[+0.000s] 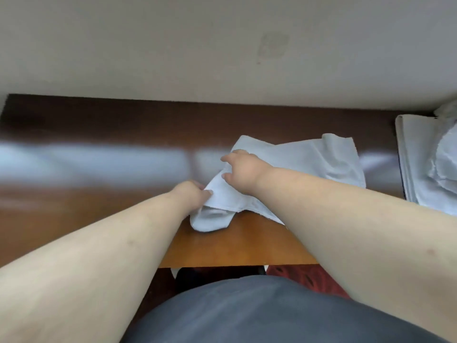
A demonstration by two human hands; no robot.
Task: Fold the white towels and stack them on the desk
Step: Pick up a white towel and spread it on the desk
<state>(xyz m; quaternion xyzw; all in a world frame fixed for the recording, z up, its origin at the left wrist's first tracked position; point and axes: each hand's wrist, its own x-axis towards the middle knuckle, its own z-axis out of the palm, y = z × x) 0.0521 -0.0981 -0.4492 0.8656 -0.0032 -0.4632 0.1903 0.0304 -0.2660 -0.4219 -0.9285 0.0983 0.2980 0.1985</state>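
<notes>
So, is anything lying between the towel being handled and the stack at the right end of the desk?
Nothing visible: only bare desk lies between the towel and the stack; both hands are already on the towel.

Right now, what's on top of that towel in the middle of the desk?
The right hand rests on the towel; the left hand grips its near edge. The right arm hides part of it.

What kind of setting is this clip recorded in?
Probably an indoor room, perhaps a hotel room: a glossy wooden desk against a plain wall, white towels piled at its end, patterned red carpet below.
</notes>
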